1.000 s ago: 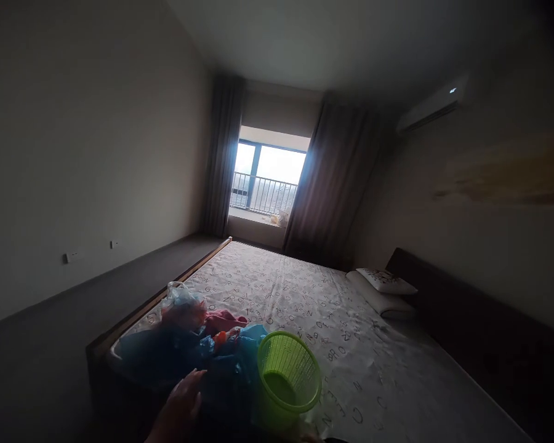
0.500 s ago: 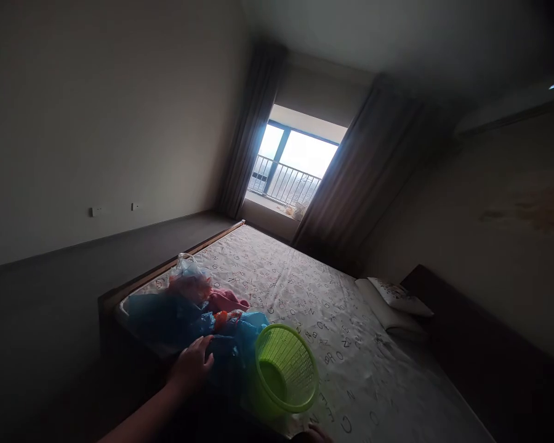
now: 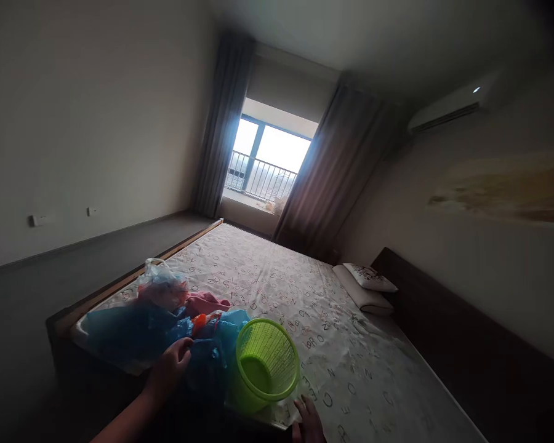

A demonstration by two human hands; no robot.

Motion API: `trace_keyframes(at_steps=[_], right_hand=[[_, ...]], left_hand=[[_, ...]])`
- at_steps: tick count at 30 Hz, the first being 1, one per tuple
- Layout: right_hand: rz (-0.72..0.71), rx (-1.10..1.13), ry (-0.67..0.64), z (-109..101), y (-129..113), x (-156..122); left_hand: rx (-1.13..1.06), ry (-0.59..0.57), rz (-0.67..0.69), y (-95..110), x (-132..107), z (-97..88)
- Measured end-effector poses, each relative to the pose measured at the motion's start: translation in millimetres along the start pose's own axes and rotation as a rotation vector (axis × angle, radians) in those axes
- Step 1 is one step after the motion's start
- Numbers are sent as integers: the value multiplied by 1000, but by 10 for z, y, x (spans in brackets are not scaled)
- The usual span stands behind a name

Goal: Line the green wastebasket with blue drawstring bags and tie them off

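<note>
My left hand (image 3: 168,369) is curled at the near edge of the bed, its fingers gathered on a crumpled blue plastic bag (image 3: 205,369). To its right, a lime-green mesh plastic basket (image 3: 265,363) lies tilted with its open mouth toward me. My right hand (image 3: 308,420) is at the bottom of the view, fingers apart, just right of the basket and holding nothing. Further along the pile are a larger blue plastic sheet (image 3: 129,332), a clear bag (image 3: 159,286) with red contents, pink cloth (image 3: 203,303) and a small orange item (image 3: 198,321).
The pile and basket rest on a bed (image 3: 277,289) with a letter-print sheet and a wooden side rail (image 3: 133,274). Two pillows (image 3: 364,286) lie at the far right by a dark headboard (image 3: 443,307). Grey floor (image 3: 74,283) runs along the left.
My left hand has curled and shifted left along the blue plastic. My right hand has risen into view beside the basket. The whole view has swung with my head.
</note>
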State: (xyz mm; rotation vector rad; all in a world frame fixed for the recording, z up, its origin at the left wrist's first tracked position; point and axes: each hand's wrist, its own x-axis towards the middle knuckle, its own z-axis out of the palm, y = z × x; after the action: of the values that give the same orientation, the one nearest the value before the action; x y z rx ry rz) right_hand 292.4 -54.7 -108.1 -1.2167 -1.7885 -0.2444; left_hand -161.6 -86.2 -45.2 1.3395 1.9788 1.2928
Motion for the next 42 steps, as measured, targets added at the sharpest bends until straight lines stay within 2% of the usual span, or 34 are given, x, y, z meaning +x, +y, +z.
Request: trace_keyframes(at_steps=[3, 6, 11, 16, 20, 26, 33, 38, 42], right_hand=[[-40, -70, 27, 61, 224, -144], [-80, -86, 27, 82, 361, -172], [-15, -72, -44, 116, 353, -147], [175, 1, -136, 152, 201, -105], [261, 45, -132, 168, 206, -57], [280, 102, -71, 158, 260, -65], [332, 106, -29, 118, 163, -24], [383, 141, -57, 90, 104, 19], [455, 198, -132, 8, 28, 63]], left_hand=[[15, -7, -41, 27, 106, -140], [58, 19, -137, 32, 233, -295], [98, 32, -249, -9, 346, -455], [127, 21, -265, -44, 399, -453], [160, 30, -286, -72, 446, -426], [159, -15, -329, -30, 440, -439], [155, -17, -347, 44, 428, -447], [162, 9, -342, -40, 456, -450], [112, 31, -320, -118, 479, -468]])
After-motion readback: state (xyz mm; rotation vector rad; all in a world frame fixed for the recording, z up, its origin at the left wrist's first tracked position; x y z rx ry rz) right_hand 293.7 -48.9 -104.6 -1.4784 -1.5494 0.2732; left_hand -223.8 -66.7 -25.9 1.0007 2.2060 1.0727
